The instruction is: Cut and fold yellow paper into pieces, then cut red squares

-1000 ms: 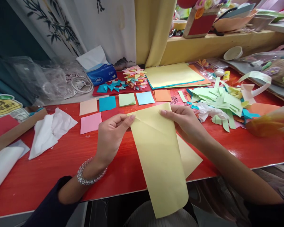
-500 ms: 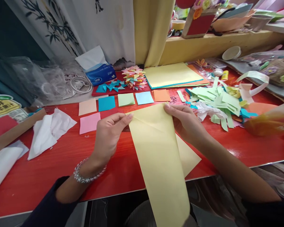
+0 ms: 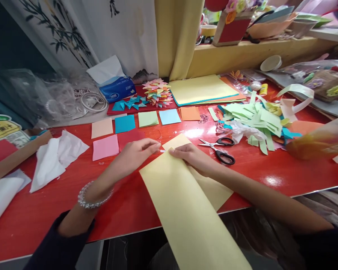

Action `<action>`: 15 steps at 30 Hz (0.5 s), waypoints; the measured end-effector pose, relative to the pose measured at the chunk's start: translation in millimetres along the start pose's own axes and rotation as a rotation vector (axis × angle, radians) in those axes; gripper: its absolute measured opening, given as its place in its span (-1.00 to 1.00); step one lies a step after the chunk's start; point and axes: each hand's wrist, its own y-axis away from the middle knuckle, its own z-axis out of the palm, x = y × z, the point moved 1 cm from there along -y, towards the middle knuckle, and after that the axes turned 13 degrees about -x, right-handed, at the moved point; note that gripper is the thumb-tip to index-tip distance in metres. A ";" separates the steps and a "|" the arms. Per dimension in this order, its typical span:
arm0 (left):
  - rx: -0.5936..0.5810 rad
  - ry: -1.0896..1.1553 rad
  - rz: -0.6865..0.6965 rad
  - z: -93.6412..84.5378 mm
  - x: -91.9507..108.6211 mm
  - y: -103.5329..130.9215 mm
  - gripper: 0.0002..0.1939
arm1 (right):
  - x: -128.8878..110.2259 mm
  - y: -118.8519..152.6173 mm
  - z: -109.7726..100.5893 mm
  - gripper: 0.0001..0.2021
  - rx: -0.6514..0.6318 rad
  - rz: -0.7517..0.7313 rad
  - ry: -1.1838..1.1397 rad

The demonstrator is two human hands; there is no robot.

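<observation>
A large sheet of pale yellow paper (image 3: 183,210) is bent over on itself. Its long part hangs past the table's front edge, while another part lies flat under my right wrist. My right hand (image 3: 195,159) pinches the sheet near its upper end between thumb and fingers. Just left of that end is my left hand (image 3: 136,155), thumb and fingertips drawn together; whether anything is between them is too small to tell. A tiny white scrap (image 3: 162,151) shows by those fingertips. Scissors (image 3: 221,148) with black handles lie beside my right hand, blades slightly apart.
Square paper stacks (image 3: 148,119) in several colours line the red table (image 3: 115,210). Behind them stand a tissue pack (image 3: 116,88), folded paper pieces (image 3: 157,92) and larger yellow sheets (image 3: 202,90). Green paper strips (image 3: 253,116) pile up at right; crumpled tissue (image 3: 56,157) lies left.
Both hands have lowered, and the right has moved left along the sheet. My left hand has let go of the paper's corner. The scissors, hidden before, now show.
</observation>
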 end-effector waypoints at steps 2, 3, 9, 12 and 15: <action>-0.054 -0.003 0.058 13.7 3.4 -1.1 -0.71 | 5.5 -2.9 5.9 -0.61 -0.045 -0.039 0.123; -0.067 0.002 0.070 19.7 4.6 -1.5 -0.72 | 7.0 -3.5 7.9 -0.58 -0.044 -0.048 0.182; 0.003 -0.009 0.037 31.2 5.7 -1.8 -0.73 | 4.8 -1.6 14.0 -0.52 -0.056 -0.019 0.318; 0.039 -0.109 0.046 30.4 10.8 1.5 -0.74 | 2.9 -0.9 16.5 -0.51 -0.065 -0.051 0.369; 0.071 -0.195 0.070 28.3 16.3 4.8 -0.76 | 1.9 0.1 17.9 -0.52 -0.089 -0.084 0.372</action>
